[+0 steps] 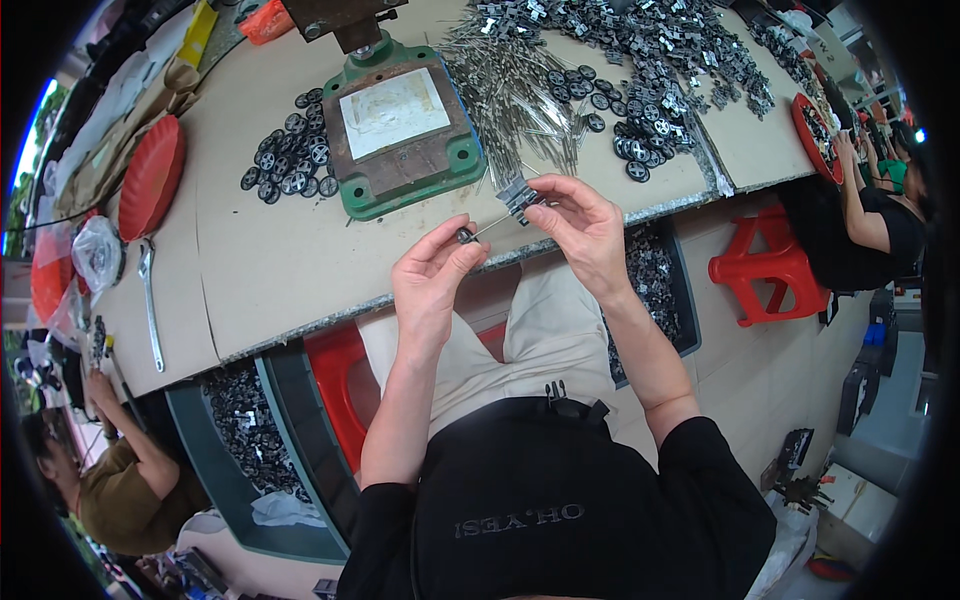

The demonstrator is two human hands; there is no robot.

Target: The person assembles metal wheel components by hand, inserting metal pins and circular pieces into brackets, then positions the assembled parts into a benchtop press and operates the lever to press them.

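My left hand [432, 274] pinches a small black wheel [466, 236] between thumb and fingertips, just over the front edge of the table. A thin metal axle [490, 226] runs from that wheel toward a dark grey plastic part [519, 199]. My right hand [582, 228] is closed on this plastic part, holding it tilted. Whether the axle's far end sits inside the part cannot be made out. Behind my hands stands a green press base [415, 197] with a white pad [396, 112] on its plate. Loose metal axles [500, 90] lie in a heap to its right.
Black wheels lie in a left pile [290, 160] and a right pile [640, 140]. Grey plastic parts [690, 50] cover the back right. A red dish [153, 178] and a wrench [150, 305] are at left. Bins [290, 440] flank my legs. Other people sit at both sides.
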